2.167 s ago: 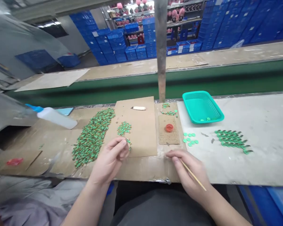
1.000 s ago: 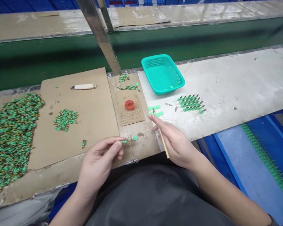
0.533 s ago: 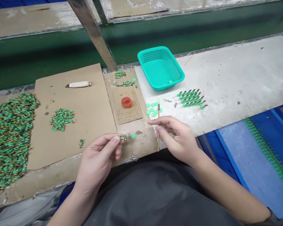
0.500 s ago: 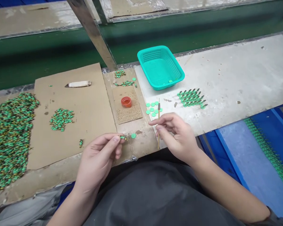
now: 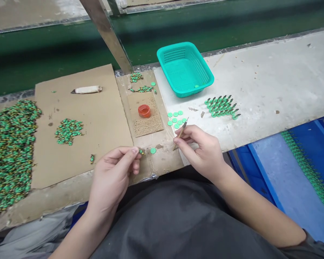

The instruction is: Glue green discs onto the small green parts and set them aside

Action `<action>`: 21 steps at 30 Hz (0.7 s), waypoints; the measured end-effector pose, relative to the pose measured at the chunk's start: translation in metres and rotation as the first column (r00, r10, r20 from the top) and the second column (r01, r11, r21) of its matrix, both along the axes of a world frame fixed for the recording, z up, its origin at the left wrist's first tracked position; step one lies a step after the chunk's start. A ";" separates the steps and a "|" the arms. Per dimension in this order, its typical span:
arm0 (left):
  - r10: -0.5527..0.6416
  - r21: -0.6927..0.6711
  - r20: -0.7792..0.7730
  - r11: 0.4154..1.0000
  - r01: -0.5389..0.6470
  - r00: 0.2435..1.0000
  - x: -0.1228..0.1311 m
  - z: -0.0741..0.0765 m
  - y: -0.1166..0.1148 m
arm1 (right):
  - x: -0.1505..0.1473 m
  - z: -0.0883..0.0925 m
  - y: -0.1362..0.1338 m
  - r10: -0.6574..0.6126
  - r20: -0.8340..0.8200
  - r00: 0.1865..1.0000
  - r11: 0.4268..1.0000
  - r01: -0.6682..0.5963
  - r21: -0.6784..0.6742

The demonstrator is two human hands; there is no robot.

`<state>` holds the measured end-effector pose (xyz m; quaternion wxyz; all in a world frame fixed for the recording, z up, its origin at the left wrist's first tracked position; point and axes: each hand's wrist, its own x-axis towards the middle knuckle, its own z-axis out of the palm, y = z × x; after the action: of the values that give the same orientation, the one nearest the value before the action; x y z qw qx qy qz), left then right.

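Between the thumb and forefinger of my left hand [image 5: 116,169] is a tiny green and yellow figurine [image 5: 142,151], mostly covered by the fingertips. My right hand [image 5: 198,149] pinches a thin brush [image 5: 181,131], tilted with its dark end up and to the right. A single green disc [image 5: 153,150] lies on the bench between my hands. Beyond my right hand is a cluster of loose green discs [image 5: 174,120]. A red cap [image 5: 144,111] with liquid in it sits on a small speckled cardboard piece [image 5: 148,128].
A large heap of small green pieces [image 5: 10,158] covers the left, with a smaller pile [image 5: 68,131] on cardboard beside a wrapped knife-like tool [image 5: 86,89]. A turquoise basket [image 5: 185,70] stands at the back. Rows of figures on discs [image 5: 221,107] stand right; blue trays [image 5: 291,176] sit below.
The brush has swung from nearly upright to a slant, its dark end now leaning right. My left hand keeps its pinch on the figurine. The whole view has shifted slightly.
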<state>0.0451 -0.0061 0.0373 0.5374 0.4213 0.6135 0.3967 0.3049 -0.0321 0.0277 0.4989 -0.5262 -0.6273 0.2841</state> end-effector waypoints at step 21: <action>-0.146 0.454 -0.499 0.796 0.401 0.854 -0.010 -0.019 0.006 | 0.000 -0.019 -0.011 0.054 0.091 0.994 0.993 -0.043 -0.113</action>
<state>0.0354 0.0003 0.0188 0.2959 0.7204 0.5109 0.3639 0.3046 -0.0435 0.0087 0.4318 -0.5504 -0.6460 0.3055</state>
